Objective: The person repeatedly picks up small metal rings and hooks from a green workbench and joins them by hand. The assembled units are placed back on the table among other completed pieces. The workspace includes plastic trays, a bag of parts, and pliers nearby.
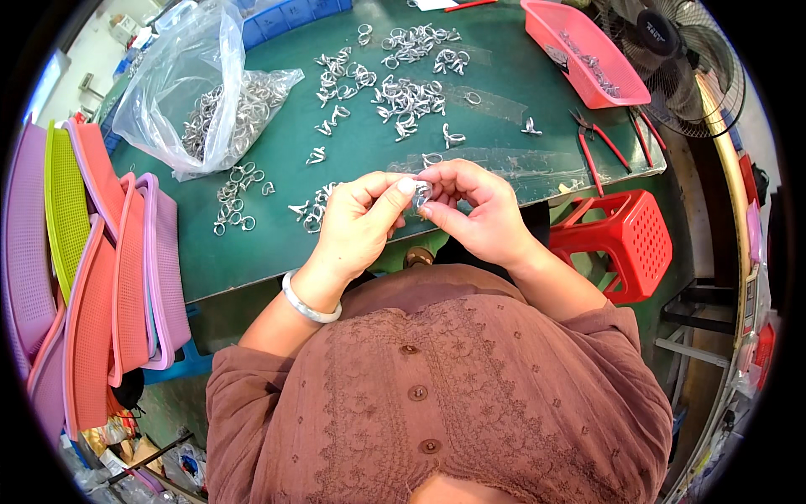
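Note:
My left hand (354, 220) and my right hand (482, 212) meet in front of my body, over the near edge of the green table (252, 273). Both pinch one small silver metal ring clamp (422, 194) between thumbs and fingertips; the fingers partly cover it. Just beyond the fingers lies a single ring clamp (431, 159). Beside my left wrist is a small pile of clamps (315, 210), partly hidden by the hand. Farther back are larger heaps of the same clamps (410, 99). A loose group of rings (237, 197) lies to the left.
A clear plastic bag (159, 126) full of rings stands at the far left, before a blue bin (294, 21). A pink basket (588, 59) holds metal parts at the far right, near red-handled pliers (600, 147) and a fan (659, 38). Coloured baskets (126, 286) stack left; a red stool (621, 239) stands right.

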